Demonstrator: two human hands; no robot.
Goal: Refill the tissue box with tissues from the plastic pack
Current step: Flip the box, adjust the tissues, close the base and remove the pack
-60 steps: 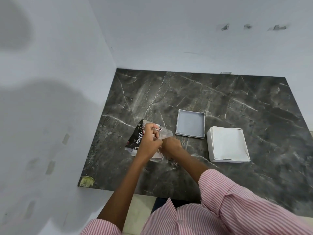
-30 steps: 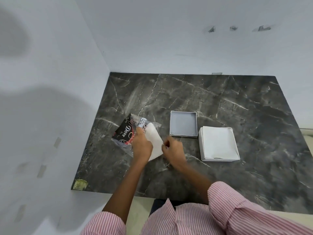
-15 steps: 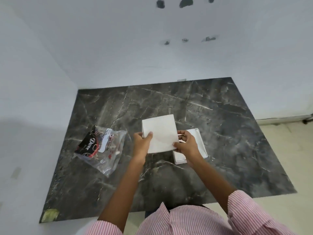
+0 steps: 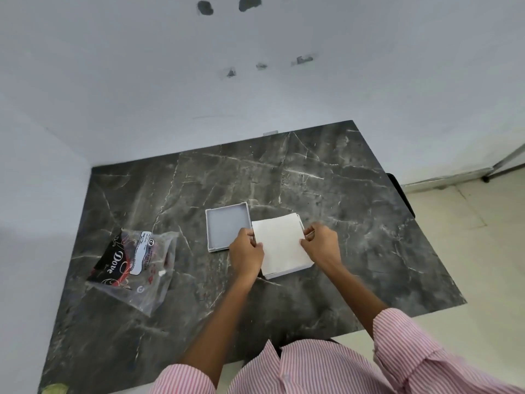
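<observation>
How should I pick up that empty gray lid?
Probably pinch the gray lid by its raised rim at the far-left corner, coming from above. It lies flat with the open side up, and the left hand crowds its near-right corner.

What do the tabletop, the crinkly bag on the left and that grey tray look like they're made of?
Tabletop: dark stone, probably marble or a marble-look laminate, given its white veins and dull sheen.
Plastic pack: thin clear plastic film; it wrinkles, glints, and the table shows through it beside the black printed label.
Grey tray: likely moulded plastic, matte and evenly coloured, with thin upright walls, though painted card cannot be ruled out.
</observation>
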